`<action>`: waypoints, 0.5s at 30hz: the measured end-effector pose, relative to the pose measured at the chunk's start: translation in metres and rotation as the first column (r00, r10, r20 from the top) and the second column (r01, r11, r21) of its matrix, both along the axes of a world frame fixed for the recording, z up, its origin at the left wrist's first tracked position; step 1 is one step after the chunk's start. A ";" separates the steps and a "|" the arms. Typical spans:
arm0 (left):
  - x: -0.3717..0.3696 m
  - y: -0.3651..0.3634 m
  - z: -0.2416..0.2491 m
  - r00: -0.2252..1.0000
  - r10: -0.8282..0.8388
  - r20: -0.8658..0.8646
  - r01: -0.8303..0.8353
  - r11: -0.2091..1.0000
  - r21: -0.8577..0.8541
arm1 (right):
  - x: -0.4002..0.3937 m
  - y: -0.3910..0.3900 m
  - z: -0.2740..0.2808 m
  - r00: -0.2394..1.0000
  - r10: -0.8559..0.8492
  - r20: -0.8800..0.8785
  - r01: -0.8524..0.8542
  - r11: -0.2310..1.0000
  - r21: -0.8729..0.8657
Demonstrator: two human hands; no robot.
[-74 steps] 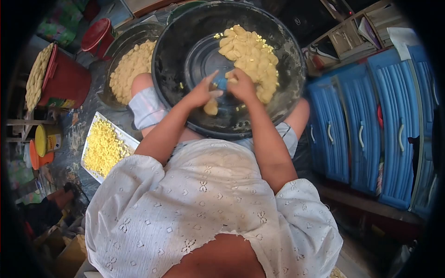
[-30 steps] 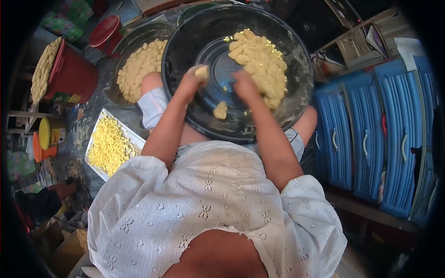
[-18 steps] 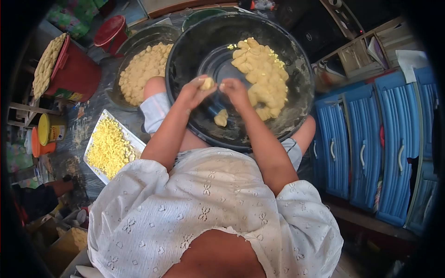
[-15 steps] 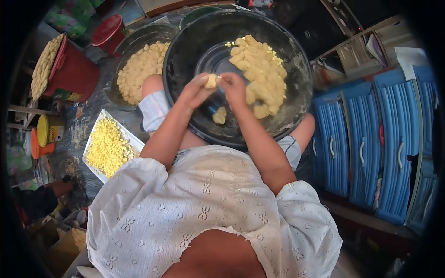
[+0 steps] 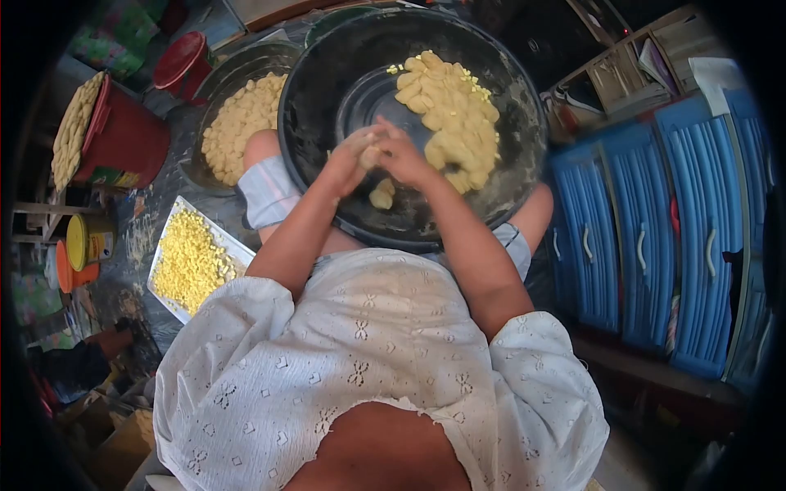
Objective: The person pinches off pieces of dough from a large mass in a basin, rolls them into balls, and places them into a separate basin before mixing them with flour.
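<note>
Inside a large black basin (image 5: 524,106), my left hand (image 5: 350,161) and my right hand (image 5: 404,157) come together around a small piece of dough (image 5: 371,157). Fingers of both hands cover most of it. Just below them, a separate dough lump (image 5: 382,195) lies on the basin floor. Along the right side of the basin spreads a heap of shaped dough pieces (image 5: 458,123), with small yellow cubes at its upper edge. A white tray (image 5: 173,304) of yellow cubes (image 5: 192,260) sits to my left, outside the basin.
A second dark basin (image 5: 214,96) full of dough balls (image 5: 244,123) stands left of mine. Farther left are red buckets (image 5: 131,131), one topped with dough pieces (image 5: 78,131), and a yellow tub (image 5: 86,241). Blue drawers (image 5: 639,221) line the right side. Another person's limb (image 5: 110,340) shows at lower left.
My hands have closed in on the dough piece, which showed plainly between my fingertips before and is now mostly covered. The view has shifted slightly.
</note>
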State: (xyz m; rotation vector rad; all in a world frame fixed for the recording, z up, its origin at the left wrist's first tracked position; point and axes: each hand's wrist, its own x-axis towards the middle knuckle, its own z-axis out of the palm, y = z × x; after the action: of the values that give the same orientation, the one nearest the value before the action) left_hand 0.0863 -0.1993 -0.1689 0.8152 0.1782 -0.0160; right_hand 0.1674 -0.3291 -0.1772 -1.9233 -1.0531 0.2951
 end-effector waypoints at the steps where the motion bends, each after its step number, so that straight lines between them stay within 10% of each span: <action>1: 0.002 -0.007 0.001 1.000 -0.007 0.000 0.007 1.000 0.001 | 0.003 -0.003 0.002 0.995 0.093 -0.028 -0.093 0.996 -0.006; 6: 0.013 -0.014 -0.002 0.983 0.086 -0.162 -0.003 0.890 0.456 | -0.003 -0.015 0.006 0.790 -0.190 -0.583 0.241 0.971 0.009; 9: 0.010 -0.009 -0.003 0.977 -0.001 -0.212 0.121 0.824 0.554 | 0.002 -0.024 0.013 0.763 -0.292 -0.577 0.345 0.938 -0.018; 13: 0.017 0.014 -0.007 0.975 0.215 -0.050 -0.057 0.461 0.886 | 0.015 -0.039 -0.025 0.818 -0.049 -0.574 -0.010 0.995 -0.099; 15: 0.025 0.047 -0.020 0.964 0.266 0.020 -0.075 0.200 0.977 | 0.018 -0.047 -0.034 0.999 0.030 -0.010 -0.029 0.718 -0.695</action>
State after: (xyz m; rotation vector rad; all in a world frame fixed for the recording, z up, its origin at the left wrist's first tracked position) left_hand 0.1110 -0.1519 -0.1886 2.1340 0.4575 0.2934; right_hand 0.1854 -0.3766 -0.2115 -2.5738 -1.0583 0.8074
